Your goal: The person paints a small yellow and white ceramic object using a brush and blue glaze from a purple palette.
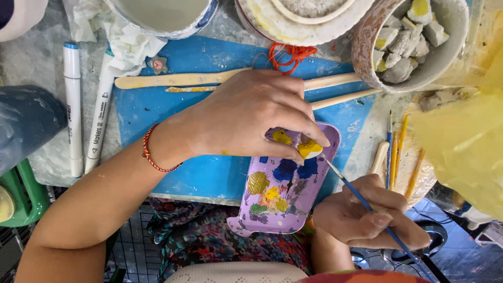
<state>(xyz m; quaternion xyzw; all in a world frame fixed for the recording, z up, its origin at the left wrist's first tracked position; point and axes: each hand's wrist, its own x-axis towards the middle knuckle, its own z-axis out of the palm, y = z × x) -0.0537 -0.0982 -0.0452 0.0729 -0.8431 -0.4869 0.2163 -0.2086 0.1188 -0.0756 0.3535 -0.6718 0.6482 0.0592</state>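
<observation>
The left hand [251, 118] pinches a small yellow-painted piece [309, 149] over a purple palette [319, 181] that lies on a blue mat [157, 112] on the desk [31, 63]. The right hand [367, 212] grips a thin blue brush [367, 204], its tip touching the piece. Two white markers [73, 105] lie left of the mat, and a bowl of clay chunks [367, 57] sits above it.

Above the purple tray [285, 194] our left hand [246, 118] pinches with curled fingertips; right of it, our right hand [367, 212] closes in a pen grip.
</observation>
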